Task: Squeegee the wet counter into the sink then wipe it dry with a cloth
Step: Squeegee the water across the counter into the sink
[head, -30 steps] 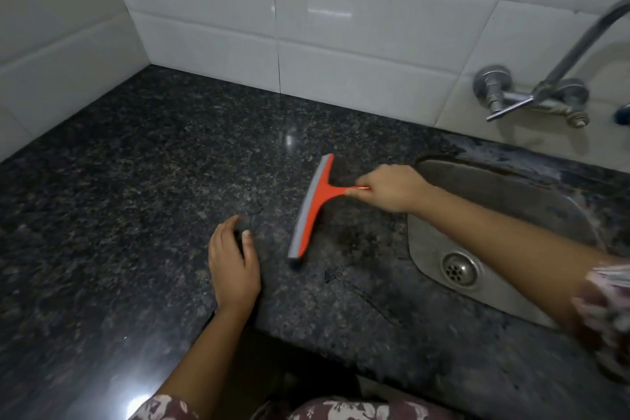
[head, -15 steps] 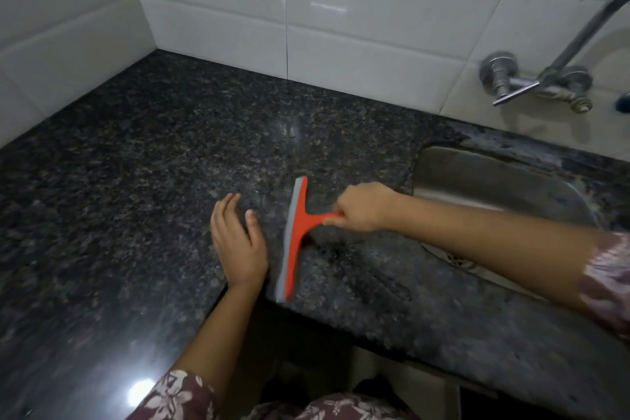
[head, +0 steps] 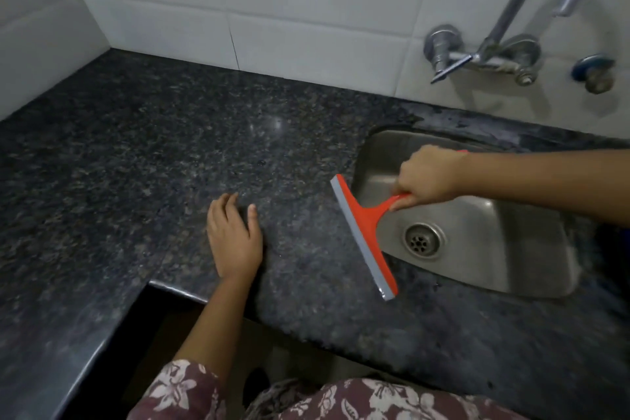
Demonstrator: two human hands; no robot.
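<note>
Dark granite counter (head: 143,153) meets white wall tiles (head: 306,27). With my right hand (head: 428,179) I grip the orange squeegee (head: 366,235) by its handle; its blade lies along the steel sink (head: 511,249) edge. My left hand (head: 233,237) rests flat and relaxed on the counter.

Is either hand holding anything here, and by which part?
The right hand grips the orange squeegee by its handle. The left hand holds nothing; it rests on the counter.
</note>
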